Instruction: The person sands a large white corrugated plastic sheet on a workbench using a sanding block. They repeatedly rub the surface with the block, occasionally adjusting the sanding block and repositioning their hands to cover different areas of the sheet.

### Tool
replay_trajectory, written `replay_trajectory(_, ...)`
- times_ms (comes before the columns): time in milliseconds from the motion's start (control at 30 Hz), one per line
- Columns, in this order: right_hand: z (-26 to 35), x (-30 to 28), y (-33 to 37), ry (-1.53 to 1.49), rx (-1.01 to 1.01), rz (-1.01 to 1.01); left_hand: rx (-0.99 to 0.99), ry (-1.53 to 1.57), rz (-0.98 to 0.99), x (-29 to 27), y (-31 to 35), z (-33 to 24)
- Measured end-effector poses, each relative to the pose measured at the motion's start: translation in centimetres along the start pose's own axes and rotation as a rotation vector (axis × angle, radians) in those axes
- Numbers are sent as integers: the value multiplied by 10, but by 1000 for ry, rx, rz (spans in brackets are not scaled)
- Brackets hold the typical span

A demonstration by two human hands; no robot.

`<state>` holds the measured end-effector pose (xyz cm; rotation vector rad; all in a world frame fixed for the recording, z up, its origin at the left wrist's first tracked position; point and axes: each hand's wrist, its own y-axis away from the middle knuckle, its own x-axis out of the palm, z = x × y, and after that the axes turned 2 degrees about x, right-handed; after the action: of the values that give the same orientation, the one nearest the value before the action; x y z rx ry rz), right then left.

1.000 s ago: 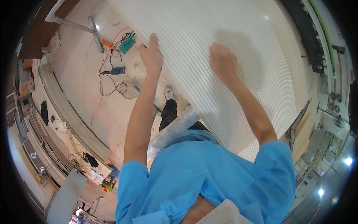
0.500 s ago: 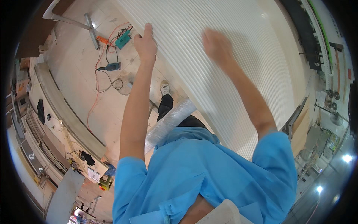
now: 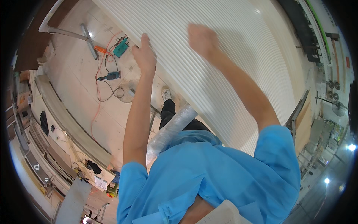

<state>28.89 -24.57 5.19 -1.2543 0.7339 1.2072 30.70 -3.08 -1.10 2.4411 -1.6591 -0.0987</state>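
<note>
A large white panel with fine parallel ribs [image 3: 223,93] lies slanted across the upper middle and right, its left edge running diagonally toward my waist. At that edge is my left hand [image 3: 144,55], closed around it, one finger pointing forward along the border. My right hand [image 3: 203,40] is over the ribbed face, farther in from the edge. Motion blurs its fingers, so whether it holds anything, or touches the surface, cannot be made out.
A roll of clear plastic wrap [image 3: 171,128] leans by my waist. On the floor at left lie a blue-black power tool [image 3: 110,75], a teal tool [image 3: 121,47], an orange connector [image 3: 100,49] and loose cords. A metal leg frame [image 3: 71,33] stands beyond; long boards [image 3: 69,115] lie left.
My right hand has swept leftward across the ribbed panel. My left hand stays at the edge, slightly lower in view, while the whole view has shifted a little.
</note>
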Motion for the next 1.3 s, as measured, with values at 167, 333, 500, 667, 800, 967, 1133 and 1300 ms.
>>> replay_trajectory(167, 20, 31, -89, 33, 6, 118, -68, -14, 99, -12, -1, 3)
replay_trajectory(333, -18, -35, 84, 42, 91, 131, -154, -61, 84, -25, -38, -22)
replay_trajectory(500, -43, -112, 257, 107, 113, -25, -164, -315, -150, 14, -77, -51)
replay_trajectory(667, -49, -117, 252, -89, 263, 57, -139, -485, -166, 20, -65, -59)
replay_trajectory(800, -49, -110, 230, -76, 255, 75, -96, -507, -189, 16, -72, -51)
replay_trajectory(967, -47, -99, 211, 20, 184, 121, -54, -479, -186, 10, -86, -35)
replay_trajectory(1133, -30, -45, 94, 31, -5, 33, -13, -616, -236, 15, -72, -38)
replay_trajectory(1300, 10, 35, -105, -31, -34, 91, -77, -513, -244, 20, -63, -52)
